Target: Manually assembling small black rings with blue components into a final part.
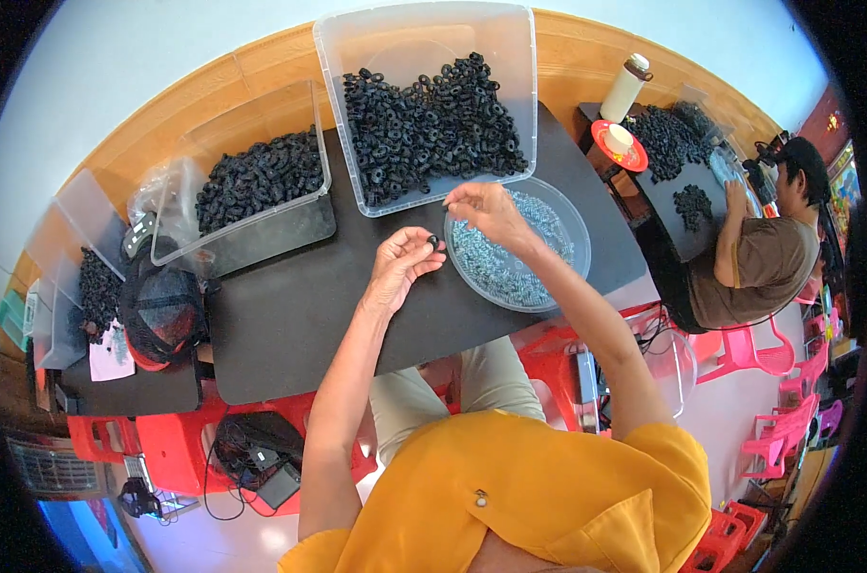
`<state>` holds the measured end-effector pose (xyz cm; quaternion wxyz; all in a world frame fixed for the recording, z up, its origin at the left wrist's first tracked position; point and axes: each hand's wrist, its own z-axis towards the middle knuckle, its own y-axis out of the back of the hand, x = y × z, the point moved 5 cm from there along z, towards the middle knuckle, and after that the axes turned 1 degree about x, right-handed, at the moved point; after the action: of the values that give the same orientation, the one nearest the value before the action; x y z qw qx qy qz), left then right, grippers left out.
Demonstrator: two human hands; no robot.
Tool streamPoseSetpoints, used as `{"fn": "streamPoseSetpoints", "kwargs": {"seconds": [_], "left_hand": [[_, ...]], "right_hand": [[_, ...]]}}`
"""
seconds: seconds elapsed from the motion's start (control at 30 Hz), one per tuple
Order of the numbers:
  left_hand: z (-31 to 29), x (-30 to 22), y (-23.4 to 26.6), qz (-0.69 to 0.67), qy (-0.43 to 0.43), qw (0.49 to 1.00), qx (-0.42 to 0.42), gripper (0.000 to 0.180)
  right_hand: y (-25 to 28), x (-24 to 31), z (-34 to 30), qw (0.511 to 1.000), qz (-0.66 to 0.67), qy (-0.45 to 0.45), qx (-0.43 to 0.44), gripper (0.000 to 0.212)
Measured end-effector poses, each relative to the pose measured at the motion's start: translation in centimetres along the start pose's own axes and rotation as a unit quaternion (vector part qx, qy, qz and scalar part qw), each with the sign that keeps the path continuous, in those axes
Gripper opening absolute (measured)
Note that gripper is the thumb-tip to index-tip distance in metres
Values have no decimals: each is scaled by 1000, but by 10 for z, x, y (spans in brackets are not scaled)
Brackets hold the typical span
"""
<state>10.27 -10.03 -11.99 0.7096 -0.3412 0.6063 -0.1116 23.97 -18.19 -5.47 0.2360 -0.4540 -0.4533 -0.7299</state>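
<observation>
A: State of the fingers?
B: Left hand [405, 263]: thumb and fingers pinching a small black ring [434, 243]. Right hand [489, 212]: fingertips drawn close together; cannot tell whether anything sits between them

A: Where does the ring lie from the right fingers?
B: Near but apart: toward the wearer's body and slightly left. The left hand is the nearer one, being on it; ring too small to read a long axis

A: Containers?
B: Right hand and forearm pass over a round clear tub [587, 246] of many small bluish bits [496, 272]. Beyond both hands, a big clear box [424, 24] with a heap of black rings [433, 138]. To its left, a lower clear box [295, 227] with black pieces [257, 181]. All on the dark desk [300, 315]

A: Further out?
B: A co-worker [763, 263] in brown, seated at another desk [658, 210] on the right
</observation>
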Motion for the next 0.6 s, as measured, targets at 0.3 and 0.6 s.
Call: {"fn": "streamPoseSetpoints", "kwargs": {"seconds": [0.3, 0.6], "left_hand": [[-2, 0, -5, 40, -11, 999, -2, 14], [-5, 2, -5, 113, -22, 993, -31, 17]], "right_hand": [[-16, 2, -30, 982, 157, -70, 81, 13], [-16, 15, -38, 997, -65, -30, 23, 12]]}}
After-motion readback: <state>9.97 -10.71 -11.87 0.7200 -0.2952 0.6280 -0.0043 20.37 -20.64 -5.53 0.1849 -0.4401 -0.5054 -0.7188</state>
